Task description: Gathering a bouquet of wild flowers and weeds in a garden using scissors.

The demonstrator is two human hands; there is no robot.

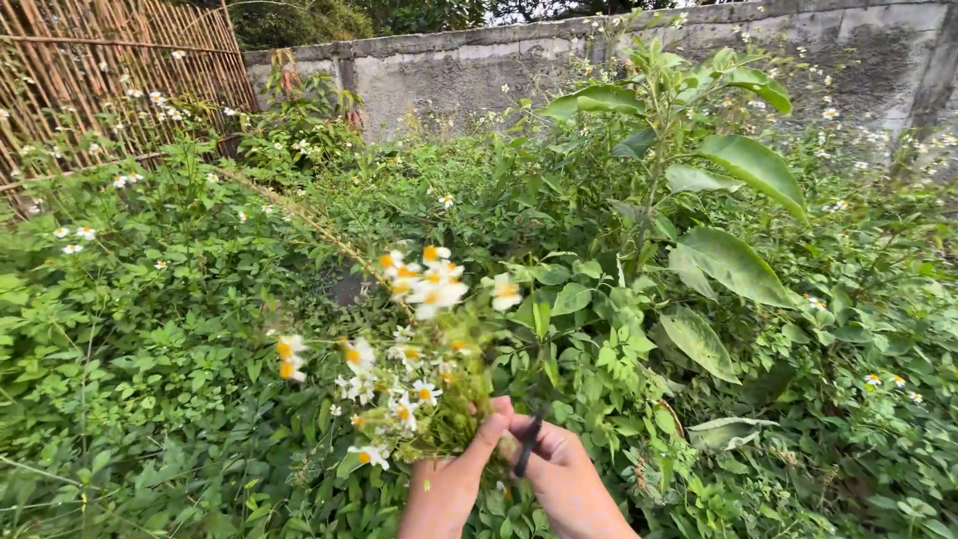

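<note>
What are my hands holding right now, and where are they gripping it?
The left hand grips a bunch of white daisy-like flowers by the lower stems. The right hand holds a thin dark tool around its middle.

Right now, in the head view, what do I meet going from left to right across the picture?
Bamboo fence → bunch of white daisy-like flowers → left hand → right hand → tall plant with big broad leaves.

Fence (110, 80) left, wall (639, 60) behind plants (619, 299)
</note>
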